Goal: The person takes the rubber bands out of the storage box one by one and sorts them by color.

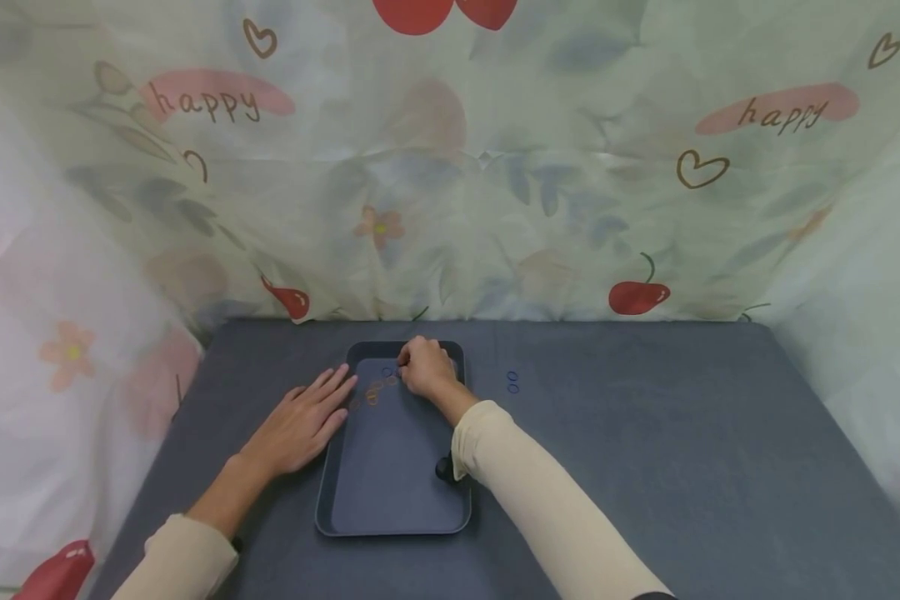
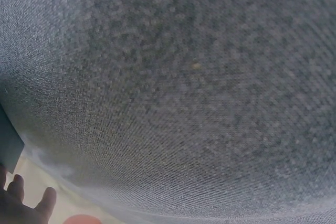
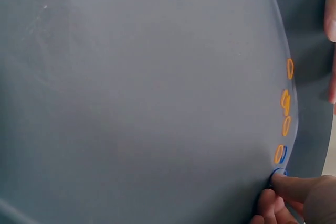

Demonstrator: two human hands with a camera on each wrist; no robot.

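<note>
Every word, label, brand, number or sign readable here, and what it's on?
"happy": printed cloth, upper left of the head view.
"happy": same cloth, upper right of the head view.
No others: no readable text on the tray, orange rings or blue rings, and none in either wrist view.

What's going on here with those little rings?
A person has both bare hands at a dark tray. The right hand seems to pinch a blue ring near the far end. The left hand rests at the tray's left side. Orange rings and another blue ring lie nearby in the tray, while two more blue rings sit on the table to its right.
</note>
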